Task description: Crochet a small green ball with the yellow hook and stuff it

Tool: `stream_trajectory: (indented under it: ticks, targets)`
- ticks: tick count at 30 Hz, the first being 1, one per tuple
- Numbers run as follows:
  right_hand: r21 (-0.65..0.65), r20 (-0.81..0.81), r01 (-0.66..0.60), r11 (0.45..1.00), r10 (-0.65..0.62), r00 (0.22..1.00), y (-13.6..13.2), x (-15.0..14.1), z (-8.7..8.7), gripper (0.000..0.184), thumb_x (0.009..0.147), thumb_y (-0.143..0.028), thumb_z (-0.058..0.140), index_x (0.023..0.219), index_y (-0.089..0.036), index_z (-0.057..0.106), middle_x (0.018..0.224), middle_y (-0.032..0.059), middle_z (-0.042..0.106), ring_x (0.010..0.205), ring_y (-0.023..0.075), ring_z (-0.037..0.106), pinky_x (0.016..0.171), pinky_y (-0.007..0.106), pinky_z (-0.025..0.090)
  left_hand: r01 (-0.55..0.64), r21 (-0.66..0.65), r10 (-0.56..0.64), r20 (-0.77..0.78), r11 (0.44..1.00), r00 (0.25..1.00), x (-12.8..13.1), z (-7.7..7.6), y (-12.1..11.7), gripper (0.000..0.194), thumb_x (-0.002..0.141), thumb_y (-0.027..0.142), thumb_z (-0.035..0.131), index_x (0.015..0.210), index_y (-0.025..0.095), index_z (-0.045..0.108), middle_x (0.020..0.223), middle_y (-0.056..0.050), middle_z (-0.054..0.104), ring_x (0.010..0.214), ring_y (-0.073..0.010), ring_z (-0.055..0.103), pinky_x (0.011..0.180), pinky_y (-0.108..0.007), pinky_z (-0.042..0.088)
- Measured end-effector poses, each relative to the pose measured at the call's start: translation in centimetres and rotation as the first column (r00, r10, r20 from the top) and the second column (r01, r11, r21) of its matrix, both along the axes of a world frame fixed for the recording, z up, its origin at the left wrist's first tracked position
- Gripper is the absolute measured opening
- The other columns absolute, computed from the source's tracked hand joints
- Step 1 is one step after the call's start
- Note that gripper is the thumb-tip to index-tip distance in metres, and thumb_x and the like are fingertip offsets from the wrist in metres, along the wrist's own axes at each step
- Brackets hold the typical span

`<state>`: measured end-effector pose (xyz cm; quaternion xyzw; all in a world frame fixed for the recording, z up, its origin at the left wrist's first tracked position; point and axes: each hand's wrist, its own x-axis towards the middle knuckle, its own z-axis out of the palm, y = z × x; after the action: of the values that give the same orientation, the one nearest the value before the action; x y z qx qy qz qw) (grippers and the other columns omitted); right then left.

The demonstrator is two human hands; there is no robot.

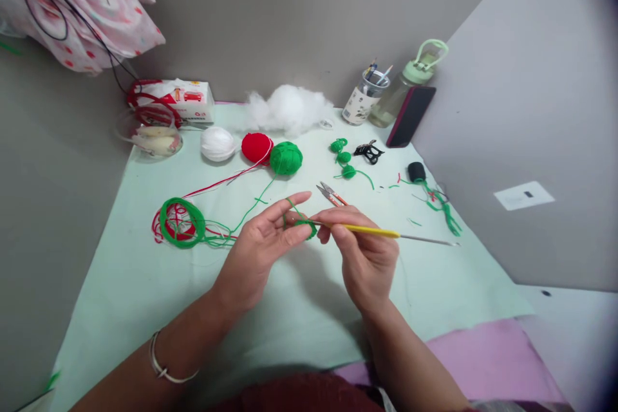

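Observation:
Between the thumb and fingers of my left hand (261,238) is a small green crochet piece (311,229), mostly covered by the fingertips. Green yarn wraps over the left fingers, with the forefinger stretched out. My right hand (364,248) grips a crochet hook (374,230) with a yellow handle, its near tip at the green piece and its other metal end pointing right. From the left hand, a strand trails back toward the green yarn ball (286,158). Thread snips (332,194) with orange handles lie just behind the right hand.
Red (257,148) and white yarn balls (217,143) sit near white stuffing (292,109). A loose coil of green yarn (181,223) lies left. Small green crocheted pieces (344,158), a black claw clip (369,152), a pencil cup (363,100), a bottle (398,93) and a phone (411,117) stand or lie right.

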<state>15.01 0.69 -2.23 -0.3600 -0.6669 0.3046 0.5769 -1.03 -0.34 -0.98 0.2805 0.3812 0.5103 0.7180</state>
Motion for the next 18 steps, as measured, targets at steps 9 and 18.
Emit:
stream_trajectory:
  ticks: [9, 18]
  targets:
    - [0.171, 0.106, 0.136, 0.976, -0.155, 0.982, -0.4, 0.5, -0.3, 0.027, 0.101, -0.014, 0.064, 0.115, -0.03, 0.08, 0.096, 0.0051, 0.08, 0.081, 0.0199, 0.073, 0.07, 0.037, 0.061, 0.074, -0.143, -0.041, 0.223, 0.987, 0.974, 0.1, -0.4, 0.3, 0.028, 0.086, 0.026, 0.084, 0.113, 0.019, 0.084, 0.095, -0.004, 0.073, 0.091, -0.0153, 0.065, 0.095, -0.031, 0.051]
    - [-0.267, -0.192, -0.064, 0.962, 0.011, 0.981, 0.5, 0.2, -0.5, 0.019, 0.101, -0.039, 0.068, 0.099, -0.026, 0.081, 0.092, 0.0043, 0.08, 0.071, 0.0159, 0.065, 0.064, 0.031, 0.056, 0.067, 0.035, -0.064, -0.073, 0.997, 0.995, -0.2, -0.3, 0.0, 0.038, 0.087, 0.03, 0.085, 0.125, 0.032, 0.081, 0.1, -0.001, 0.072, 0.104, -0.0192, 0.062, 0.1, -0.032, 0.043]
